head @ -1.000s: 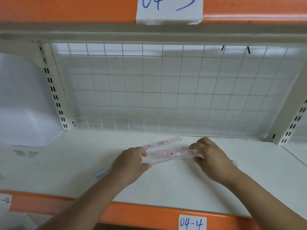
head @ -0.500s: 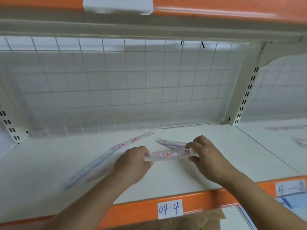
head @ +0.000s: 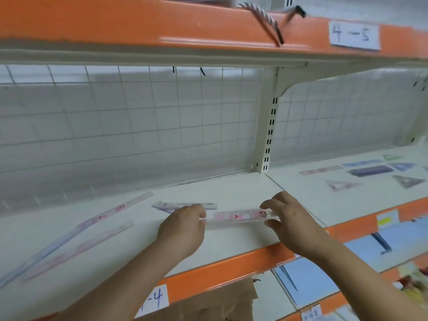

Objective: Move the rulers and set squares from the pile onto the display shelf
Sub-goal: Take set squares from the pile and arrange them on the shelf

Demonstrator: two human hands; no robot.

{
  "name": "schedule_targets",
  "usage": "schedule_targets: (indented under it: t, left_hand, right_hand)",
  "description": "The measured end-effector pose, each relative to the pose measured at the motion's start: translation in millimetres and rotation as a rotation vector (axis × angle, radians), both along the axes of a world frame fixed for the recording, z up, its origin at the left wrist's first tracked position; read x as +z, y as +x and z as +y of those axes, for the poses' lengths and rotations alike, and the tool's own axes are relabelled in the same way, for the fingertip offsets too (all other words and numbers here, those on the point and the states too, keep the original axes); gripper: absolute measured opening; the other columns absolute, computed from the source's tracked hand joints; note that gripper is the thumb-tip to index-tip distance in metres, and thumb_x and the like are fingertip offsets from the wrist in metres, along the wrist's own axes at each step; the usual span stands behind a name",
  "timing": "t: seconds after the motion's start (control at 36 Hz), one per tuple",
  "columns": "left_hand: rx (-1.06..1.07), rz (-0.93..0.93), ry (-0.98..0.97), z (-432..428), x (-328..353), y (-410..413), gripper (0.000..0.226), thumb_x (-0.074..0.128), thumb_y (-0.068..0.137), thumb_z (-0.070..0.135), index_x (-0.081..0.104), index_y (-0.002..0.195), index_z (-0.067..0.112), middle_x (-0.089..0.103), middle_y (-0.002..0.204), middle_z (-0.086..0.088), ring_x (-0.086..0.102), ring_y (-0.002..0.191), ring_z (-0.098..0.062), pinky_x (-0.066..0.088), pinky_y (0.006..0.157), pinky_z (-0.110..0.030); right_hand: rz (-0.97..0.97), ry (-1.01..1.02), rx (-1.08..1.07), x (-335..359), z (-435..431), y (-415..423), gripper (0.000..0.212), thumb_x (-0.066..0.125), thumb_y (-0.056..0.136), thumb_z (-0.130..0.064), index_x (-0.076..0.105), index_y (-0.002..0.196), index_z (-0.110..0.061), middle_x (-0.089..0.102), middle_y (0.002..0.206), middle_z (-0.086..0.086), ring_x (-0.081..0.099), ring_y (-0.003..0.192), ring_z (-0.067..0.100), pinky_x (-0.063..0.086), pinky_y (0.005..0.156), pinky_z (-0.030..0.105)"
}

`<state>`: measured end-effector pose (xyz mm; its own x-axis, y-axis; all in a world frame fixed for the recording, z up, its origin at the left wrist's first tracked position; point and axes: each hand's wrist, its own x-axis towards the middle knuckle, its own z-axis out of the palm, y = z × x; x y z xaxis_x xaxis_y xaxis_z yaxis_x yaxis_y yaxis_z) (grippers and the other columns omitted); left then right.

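Seen from the head camera. Held a clear plastic ruler with pink cartoon print [head: 236, 216] about level between both hands, over the front part of the white metal display shelf [head: 243, 237]. Pinched its left end with the left hand [head: 183, 228], seen from the back, fingers curled round the end. Pinched its right end with the right hand [head: 294, 225], fingers on the far edge and thumb on the near edge. Could not tell whether the ruler touched the shelf board or hung just above it.

Found on the same shelf board:
- a short bluish-white ruler [head: 185, 205] just behind the left hand, partly hidden by it;
- a long pale ruler with pink marks [head: 115, 210], slanted toward the left;
- a second long pinkish ruler [head: 88, 244], nearer the front and much blurred.

Closed at the back by a white wire grid panel [head: 139, 123] and edged in front by an orange rail [head: 231, 272] with a handwritten paper label [head: 154, 300].

Found on the neighbouring white shelf board [head: 312, 200] to the right, beyond the slotted upright post [head: 268, 135] and well apart from the hands:
- a pink ruler [head: 320, 170];
- a blue ruler [head: 361, 162];
- a dark purple flat oblong thing [head: 370, 170], too blurred to name;
- a pink-tinted set square [head: 342, 185], a grey set square [head: 408, 181], a blue set square [head: 401, 166] and a small green set square [head: 392, 157].

Saw brown cardboard [head: 220, 300] and light blue flat packets [head: 308, 276] on the lower levels.
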<state>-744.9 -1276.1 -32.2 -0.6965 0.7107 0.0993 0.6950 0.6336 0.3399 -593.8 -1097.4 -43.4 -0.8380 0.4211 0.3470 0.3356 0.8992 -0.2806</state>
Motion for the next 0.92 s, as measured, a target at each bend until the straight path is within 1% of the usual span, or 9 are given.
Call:
schedule_targets:
  t: [0.08,0.14,0.33,0.47,0.53,0.61,0.72,0.81,0.92]
  left_hand:
    - [-0.033,0.005,0.012,30,0,24,0.025,0.042,0.099,0.025,0.054,0.121,0.025,0.059,0.123,0.006,0.058,0.107,-0.016,0.047,0.081,-0.029]
    - [-0.052,0.007,0.021,52,0,42,0.025,0.042,0.099,0.025,0.054,0.120,0.024,0.060,0.121,0.005,0.057,0.106,-0.016,0.047,0.079,-0.028]
    - [-0.098,0.002,0.045,128,-1,108,0.025,0.042,0.098,0.030,0.055,0.120,0.026,0.059,0.121,0.005,0.052,0.114,-0.017,0.043,0.089,-0.029]
    - [-0.105,-0.037,0.033,173,-6,149,0.023,0.043,0.098,0.030,0.055,0.117,0.025,0.061,0.120,0.004,0.053,0.113,-0.018,0.044,0.091,-0.029]
    - [-0.113,-0.045,0.019,189,-7,162,0.023,0.043,0.098,0.029,0.055,0.116,0.025,0.060,0.121,0.005,0.053,0.114,-0.017,0.043,0.090,-0.029]
    - [-0.131,-0.056,-0.005,209,-7,177,0.023,0.042,0.098,0.028,0.055,0.117,0.024,0.059,0.121,0.003,0.053,0.113,-0.017,0.044,0.090,-0.028]
    - [-0.148,-0.038,-0.040,236,-5,188,0.025,0.042,0.099,0.026,0.055,0.120,0.024,0.057,0.124,0.003,0.052,0.113,-0.017,0.043,0.089,-0.028]
    - [-0.155,-0.033,-0.059,255,-4,188,0.023,0.041,0.099,0.025,0.056,0.117,0.025,0.059,0.119,0.004,0.054,0.107,-0.017,0.044,0.085,-0.028]
    - [-0.183,-0.016,-0.071,282,-6,179,0.022,0.041,0.099,0.023,0.058,0.112,0.024,0.060,0.115,0.004,0.055,0.102,-0.016,0.048,0.083,-0.030]
  right_hand:
    - [-0.004,-0.006,-0.020,1,27,29,0.036,0.065,0.087,-0.015,0.059,0.123,-0.016,0.050,0.112,0.001,0.053,0.104,0.017,0.036,0.084,0.016]
    - [-0.008,-0.003,-0.038,0,46,50,0.035,0.065,0.087,-0.013,0.060,0.122,-0.015,0.050,0.110,0.001,0.054,0.103,0.019,0.037,0.083,0.017]
    - [-0.037,0.001,-0.074,4,113,124,0.036,0.062,0.088,-0.011,0.059,0.123,-0.013,0.050,0.112,0.005,0.052,0.106,0.024,0.039,0.089,0.022]
    - [-0.059,0.003,-0.099,5,155,172,0.036,0.061,0.089,-0.014,0.057,0.125,-0.015,0.049,0.115,0.002,0.052,0.107,0.021,0.033,0.084,0.017]
    - [-0.063,-0.002,-0.111,4,169,186,0.036,0.063,0.088,-0.016,0.058,0.124,-0.016,0.049,0.113,0.001,0.053,0.105,0.021,0.037,0.083,0.019]
    - [-0.062,-0.021,-0.120,1,189,202,0.035,0.065,0.087,-0.018,0.059,0.122,-0.017,0.050,0.111,0.002,0.054,0.102,0.022,0.044,0.086,0.028]
    - [-0.046,-0.046,-0.131,-3,211,211,0.034,0.065,0.087,-0.017,0.059,0.120,-0.018,0.050,0.110,0.001,0.054,0.101,0.022,0.046,0.086,0.034]
    - [-0.030,-0.067,-0.131,-7,228,210,0.034,0.065,0.087,-0.016,0.059,0.120,-0.018,0.049,0.107,0.000,0.053,0.098,0.020,0.044,0.083,0.028]
    - [-0.026,-0.064,-0.129,-10,252,205,0.035,0.062,0.089,-0.016,0.057,0.123,-0.019,0.044,0.106,-0.005,0.050,0.099,0.016,0.036,0.080,0.018]
